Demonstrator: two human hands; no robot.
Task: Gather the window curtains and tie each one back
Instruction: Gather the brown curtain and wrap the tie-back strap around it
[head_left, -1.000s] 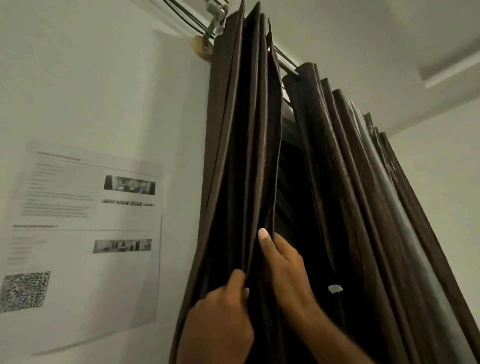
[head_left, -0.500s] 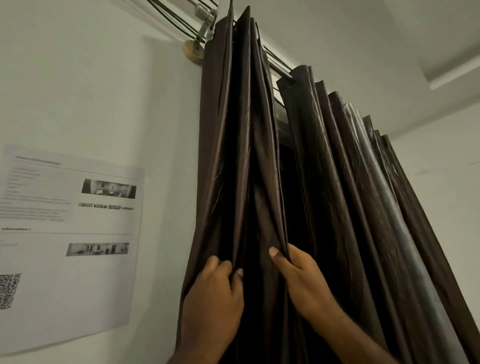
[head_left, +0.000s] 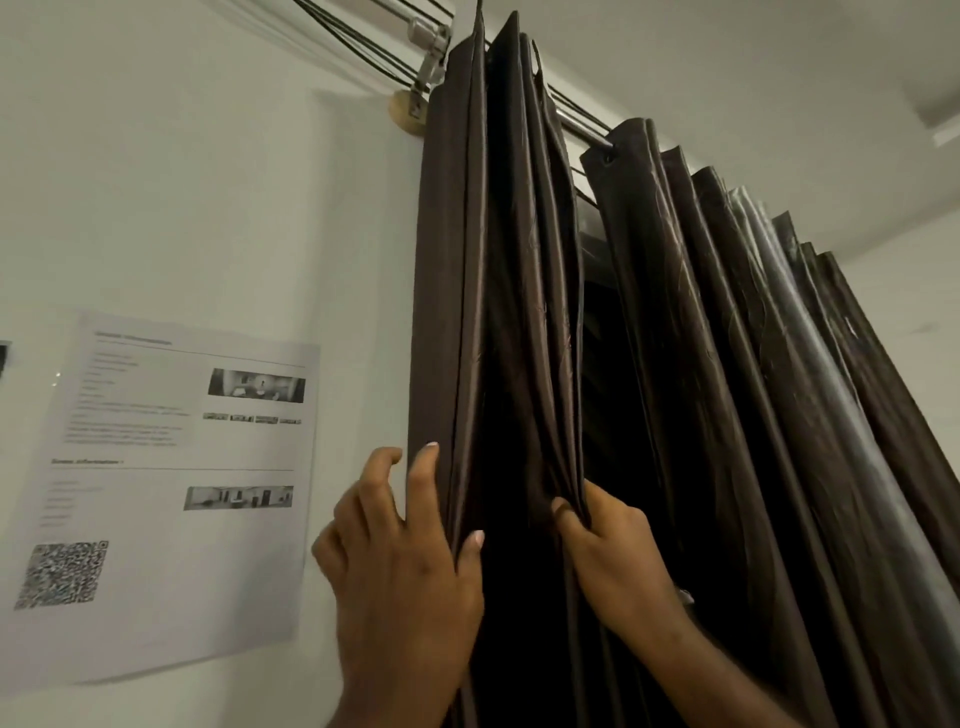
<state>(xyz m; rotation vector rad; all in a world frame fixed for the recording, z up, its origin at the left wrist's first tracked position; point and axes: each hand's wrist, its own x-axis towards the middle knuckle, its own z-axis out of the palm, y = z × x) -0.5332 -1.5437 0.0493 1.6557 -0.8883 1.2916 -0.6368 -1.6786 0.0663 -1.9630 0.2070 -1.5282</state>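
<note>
Two dark brown satin curtains hang from a metal rod (head_left: 579, 124). The left curtain (head_left: 498, 291) is bunched into tight pleats against the wall. My left hand (head_left: 400, 561) is at its outer left edge, index finger and thumb pinching the outermost fold while the other fingers spread toward the wall. My right hand (head_left: 608, 551) grips the bunch's right-hand folds, fingers curled into the fabric. The right curtain (head_left: 769, 389) hangs in looser pleats to the right, untouched. A dark gap shows between the two curtains.
A printed paper sheet (head_left: 171, 483) with photos and a QR code is stuck to the white wall on the left. A rod bracket (head_left: 426, 67) and black cables sit above the curtain's top left. White ceiling lies above.
My left hand has shifted left from the middle of the pleats to the curtain's outer edge by the wall. My right hand has closed tighter on the right-hand folds. The view swung slightly left.
</note>
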